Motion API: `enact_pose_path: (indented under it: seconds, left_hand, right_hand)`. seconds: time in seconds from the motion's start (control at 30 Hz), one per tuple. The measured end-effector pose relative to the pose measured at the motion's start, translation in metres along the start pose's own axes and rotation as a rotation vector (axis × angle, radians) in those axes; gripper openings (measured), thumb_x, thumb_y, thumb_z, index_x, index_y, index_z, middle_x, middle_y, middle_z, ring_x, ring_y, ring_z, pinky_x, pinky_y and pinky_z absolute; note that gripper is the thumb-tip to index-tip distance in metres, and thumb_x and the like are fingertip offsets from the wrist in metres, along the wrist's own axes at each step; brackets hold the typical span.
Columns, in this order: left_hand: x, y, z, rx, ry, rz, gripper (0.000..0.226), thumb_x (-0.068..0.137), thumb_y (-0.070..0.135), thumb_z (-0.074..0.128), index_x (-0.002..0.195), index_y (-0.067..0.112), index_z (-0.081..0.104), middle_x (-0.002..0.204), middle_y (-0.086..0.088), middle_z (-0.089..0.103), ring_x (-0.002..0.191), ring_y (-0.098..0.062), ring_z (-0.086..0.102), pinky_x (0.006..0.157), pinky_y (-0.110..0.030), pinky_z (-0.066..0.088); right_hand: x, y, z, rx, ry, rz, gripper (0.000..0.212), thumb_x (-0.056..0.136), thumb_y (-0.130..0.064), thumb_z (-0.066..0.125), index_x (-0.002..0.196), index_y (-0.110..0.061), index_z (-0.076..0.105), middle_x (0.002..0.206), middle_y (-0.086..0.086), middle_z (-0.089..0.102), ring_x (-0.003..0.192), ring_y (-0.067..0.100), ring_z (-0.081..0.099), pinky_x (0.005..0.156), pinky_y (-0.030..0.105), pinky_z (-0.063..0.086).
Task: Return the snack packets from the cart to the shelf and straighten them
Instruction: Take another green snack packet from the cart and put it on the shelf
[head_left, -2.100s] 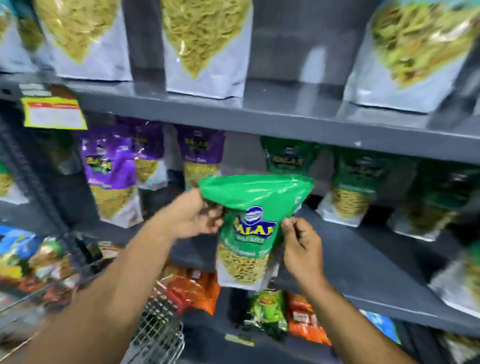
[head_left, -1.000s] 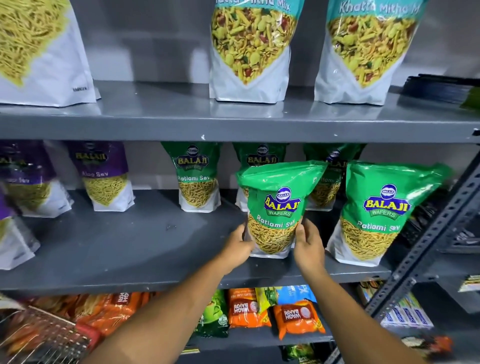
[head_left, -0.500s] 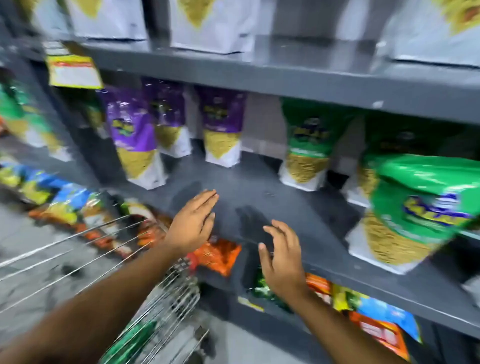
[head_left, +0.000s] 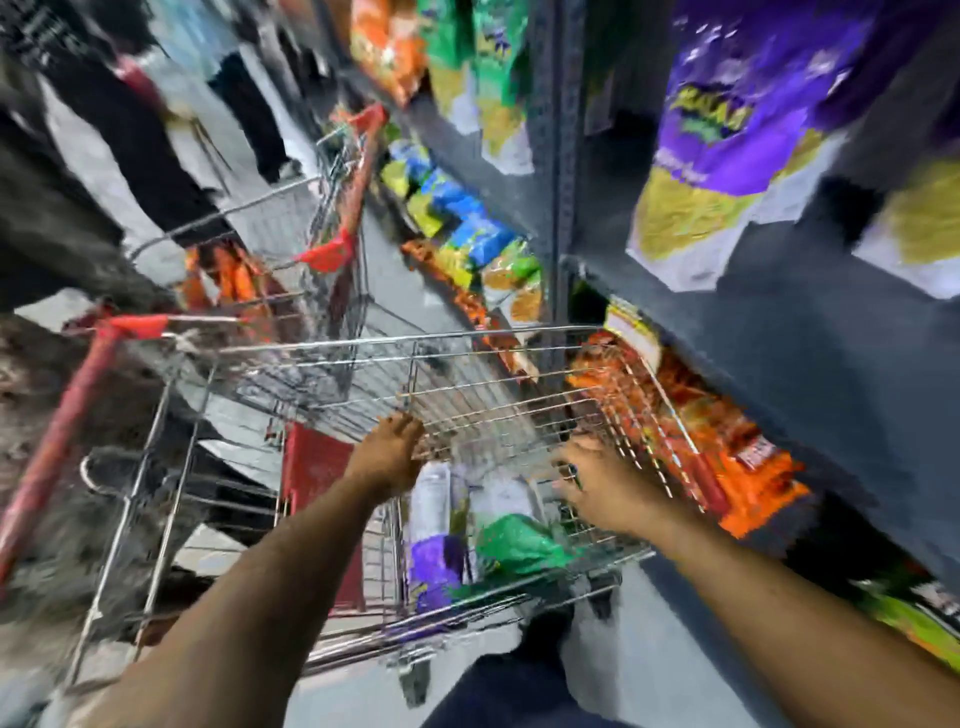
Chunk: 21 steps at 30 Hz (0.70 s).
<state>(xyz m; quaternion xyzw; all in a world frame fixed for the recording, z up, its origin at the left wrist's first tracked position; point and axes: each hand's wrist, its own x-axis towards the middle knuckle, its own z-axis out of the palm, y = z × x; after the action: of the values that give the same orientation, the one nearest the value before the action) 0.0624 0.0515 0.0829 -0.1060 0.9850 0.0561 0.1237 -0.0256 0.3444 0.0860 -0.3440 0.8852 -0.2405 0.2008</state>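
With both the left hand (head_left: 390, 453) and the right hand (head_left: 605, 480) spread empty over the cart (head_left: 498, 364), where a green packet (head_left: 519, 543) and purple packet (head_left: 434, 564) lie, a crushed or fumbled packet is risked by hasty grabbing.

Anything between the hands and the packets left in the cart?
Nothing visible. Left hand and right hand hover inside the open-topped cart, directly above the purple packet and green packet.

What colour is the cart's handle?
Red; the cart handle shows at the left of the head view, though blurred.
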Motion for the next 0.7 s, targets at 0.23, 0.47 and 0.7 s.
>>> enact_pose_path:
  seconds: [0.23,0.47,0.7]
  left_hand:
    - [-0.003,-0.003,0.102,-0.065,-0.504,0.010,0.044,0.079,0.039,0.057,0.118,0.019,0.063,0.124,-0.013,0.066,0.113,-0.034,0.064,0.088,-0.043,0.058]
    - [0.004,0.045,0.136,-0.888,-0.763,-0.546,0.040,0.100,0.027,0.051,0.124,-0.005,0.050,0.067,-0.006,0.058,0.041,-0.012,0.062,0.042,-0.025,0.053]
    - [0.004,0.047,0.150,-1.259,-0.860,-0.840,0.031,0.097,0.043,0.052,0.086,0.015,0.055,0.054,-0.002,0.056,0.033,-0.010,0.052,0.039,-0.019,0.046]
  right_hand:
    - [0.057,0.018,0.055,-0.109,-0.547,0.182,0.038,0.083,-0.019,0.054,0.121,-0.021,0.052,0.120,0.010,0.060,0.103,0.030,0.059,0.090,0.044,0.051]
    - [0.077,0.037,0.078,0.110,-0.791,0.445,0.026,0.092,-0.022,0.050,0.114,-0.010,0.052,0.113,0.008,0.058,0.093,0.022,0.057,0.079,0.033,0.049]
    - [0.073,0.029,0.082,0.460,-0.828,0.733,0.038,0.093,-0.019,0.052,0.129,-0.014,0.042,0.094,0.005,0.054,0.070,0.014,0.056,0.057,0.027,0.052]
